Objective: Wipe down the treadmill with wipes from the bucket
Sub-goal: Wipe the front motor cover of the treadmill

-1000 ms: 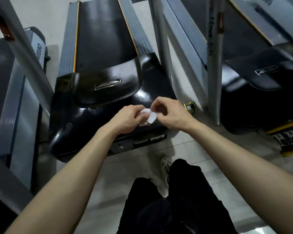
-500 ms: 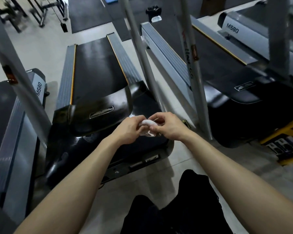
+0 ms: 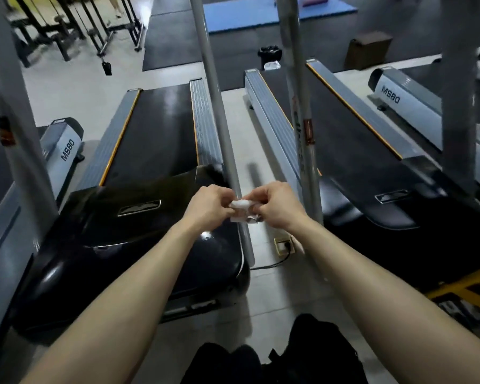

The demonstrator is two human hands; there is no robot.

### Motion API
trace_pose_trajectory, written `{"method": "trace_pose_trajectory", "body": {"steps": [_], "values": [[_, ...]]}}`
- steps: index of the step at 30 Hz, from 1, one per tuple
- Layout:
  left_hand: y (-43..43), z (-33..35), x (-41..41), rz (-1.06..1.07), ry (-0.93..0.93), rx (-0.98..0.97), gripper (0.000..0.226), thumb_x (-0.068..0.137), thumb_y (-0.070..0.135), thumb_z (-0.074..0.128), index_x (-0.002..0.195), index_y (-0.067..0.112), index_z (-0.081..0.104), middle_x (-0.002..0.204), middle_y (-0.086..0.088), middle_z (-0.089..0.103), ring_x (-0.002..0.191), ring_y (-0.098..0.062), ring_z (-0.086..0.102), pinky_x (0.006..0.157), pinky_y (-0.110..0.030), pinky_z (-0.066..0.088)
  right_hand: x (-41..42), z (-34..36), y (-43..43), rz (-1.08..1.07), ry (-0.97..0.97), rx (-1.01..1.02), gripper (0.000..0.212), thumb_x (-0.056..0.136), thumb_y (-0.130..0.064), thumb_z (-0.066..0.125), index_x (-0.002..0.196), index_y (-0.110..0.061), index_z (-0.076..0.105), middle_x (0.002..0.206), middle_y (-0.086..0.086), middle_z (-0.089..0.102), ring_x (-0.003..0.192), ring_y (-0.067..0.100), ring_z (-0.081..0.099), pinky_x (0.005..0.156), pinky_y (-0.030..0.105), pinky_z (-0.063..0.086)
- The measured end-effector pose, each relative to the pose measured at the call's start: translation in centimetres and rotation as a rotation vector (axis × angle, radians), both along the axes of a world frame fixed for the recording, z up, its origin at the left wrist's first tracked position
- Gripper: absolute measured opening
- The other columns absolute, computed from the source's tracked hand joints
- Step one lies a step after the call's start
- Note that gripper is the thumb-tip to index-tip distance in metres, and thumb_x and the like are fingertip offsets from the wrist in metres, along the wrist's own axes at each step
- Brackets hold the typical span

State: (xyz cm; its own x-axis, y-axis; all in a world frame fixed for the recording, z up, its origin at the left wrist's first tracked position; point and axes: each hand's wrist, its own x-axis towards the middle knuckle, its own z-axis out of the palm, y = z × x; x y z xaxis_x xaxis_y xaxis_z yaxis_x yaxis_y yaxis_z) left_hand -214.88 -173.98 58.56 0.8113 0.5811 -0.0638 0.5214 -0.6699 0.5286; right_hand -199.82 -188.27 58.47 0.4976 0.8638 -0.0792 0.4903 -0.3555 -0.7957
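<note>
Moved over the treadmill's [image 3: 150, 139] right edge, left hand [image 3: 209, 207] and right hand [image 3: 277, 206] together pinch the wipe [image 3: 240, 207].

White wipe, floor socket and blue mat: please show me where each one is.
white wipe [image 3: 240, 205], head view, on its bunched middle.
floor socket [image 3: 280, 245], head view, on its brass-coloured plate.
blue mat [image 3: 247, 15], head view, on its flat top.

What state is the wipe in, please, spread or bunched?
Bunched: the wipe is a small white wad pinched between the left hand and right hand.
</note>
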Motion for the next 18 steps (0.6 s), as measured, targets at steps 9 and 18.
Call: {"method": "trace_pose_trajectory", "body": {"steps": [9, 18], "values": [[-2.3, 1.4, 9.4, -0.022, 0.084, 0.097, 0.025, 0.087, 0.006, 0.063, 0.095, 0.027, 0.072, 0.089, 0.003, 0.072, 0.086, -0.022, 0.066, 0.076, -0.042, 0.058, 9.9, 2.6, -0.6, 0.042, -0.121, -0.073, 0.027, 0.088, -0.003, 0.076, 0.108, -0.019, 0.084, 0.076, -0.001, 0.077, 0.069, 0.014, 0.075, 0.059, 0.027, 0.061], [-1.0, 1.9, 14.6, 0.027, 0.223, 0.376, 0.03, 0.099, 0.032, 0.063, 0.129, 0.032, 0.066, 0.126, 0.006, 0.071, 0.114, -0.022, 0.067, 0.09, -0.044, 0.059, 16.9, 4.4, -0.5, 0.179, -0.532, -0.096, 0.037, 0.089, -0.005, 0.063, 0.116, -0.021, 0.082, 0.113, 0.003, 0.078, 0.113, 0.031, 0.068, 0.095, 0.042, 0.055]]}}
